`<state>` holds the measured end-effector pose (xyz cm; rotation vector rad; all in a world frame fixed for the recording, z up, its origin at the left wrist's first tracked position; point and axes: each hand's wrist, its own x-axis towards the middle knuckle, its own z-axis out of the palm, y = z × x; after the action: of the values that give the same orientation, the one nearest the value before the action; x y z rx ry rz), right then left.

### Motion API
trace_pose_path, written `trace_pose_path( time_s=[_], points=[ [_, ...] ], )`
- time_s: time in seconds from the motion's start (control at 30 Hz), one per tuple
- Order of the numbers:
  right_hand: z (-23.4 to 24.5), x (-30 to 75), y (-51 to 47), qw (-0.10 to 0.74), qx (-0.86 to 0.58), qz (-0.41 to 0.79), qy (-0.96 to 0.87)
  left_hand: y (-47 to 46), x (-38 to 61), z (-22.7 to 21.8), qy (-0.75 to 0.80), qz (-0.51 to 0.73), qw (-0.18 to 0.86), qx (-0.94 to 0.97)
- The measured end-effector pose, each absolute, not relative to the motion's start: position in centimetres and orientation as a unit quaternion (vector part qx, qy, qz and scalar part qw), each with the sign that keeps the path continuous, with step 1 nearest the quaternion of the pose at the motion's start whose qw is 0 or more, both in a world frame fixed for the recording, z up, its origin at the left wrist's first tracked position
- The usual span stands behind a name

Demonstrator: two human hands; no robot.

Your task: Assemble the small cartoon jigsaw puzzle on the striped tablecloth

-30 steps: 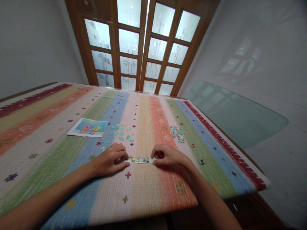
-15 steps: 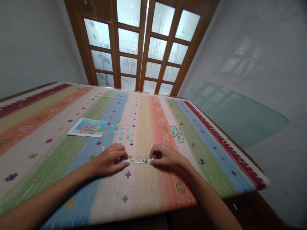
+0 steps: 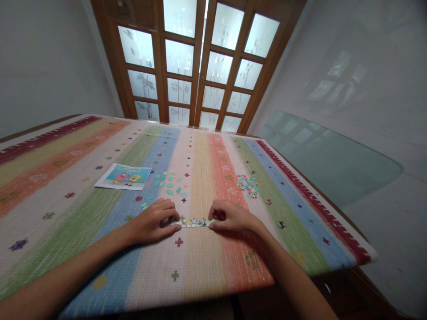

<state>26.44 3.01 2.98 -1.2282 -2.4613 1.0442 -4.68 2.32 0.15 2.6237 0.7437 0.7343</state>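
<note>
A narrow strip of joined puzzle pieces (image 3: 195, 222) lies flat on the striped tablecloth (image 3: 200, 266) near the front edge. My left hand (image 3: 154, 222) has its curled fingers pressed on the strip's left end. The fingertips of my right hand (image 3: 231, 216) pinch the strip's right end. Loose teal pieces (image 3: 168, 183) lie scattered just beyond my left hand. A heap of mixed-colour pieces (image 3: 247, 184) sits beyond my right hand.
A cartoon reference picture (image 3: 124, 176) lies at the left of the loose pieces. Wooden doors with frosted panes (image 3: 200, 66) stand behind the table. A glass tabletop (image 3: 327, 160) leans at the right, past the cloth's red border.
My right hand slid a little left along the strip, closing toward the left hand. The left hand and the strip barely moved.
</note>
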Motion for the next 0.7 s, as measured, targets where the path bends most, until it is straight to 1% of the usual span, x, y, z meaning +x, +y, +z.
trace_pose_path(
  time_s=[0.2, 0.4, 0.7],
  points=[
    [3.2, 26.3, 3.0, 0.106, -0.414, 0.349, -0.834, 2.6, -4.9, 0.9, 0.278, 0.264, 0.154, 0.911],
    [3.5, 26.2, 3.0, 0.112, -0.417, 0.342, -0.835, 4.2, -6.7, 1.3, 0.339, 0.301, 0.109, 0.884],
    [3.2, 26.4, 3.2, 0.115, -0.42, 0.315, -0.843, 9.1, -9.7, 1.2, 0.437, 0.261, 0.081, 0.857]
  ],
)
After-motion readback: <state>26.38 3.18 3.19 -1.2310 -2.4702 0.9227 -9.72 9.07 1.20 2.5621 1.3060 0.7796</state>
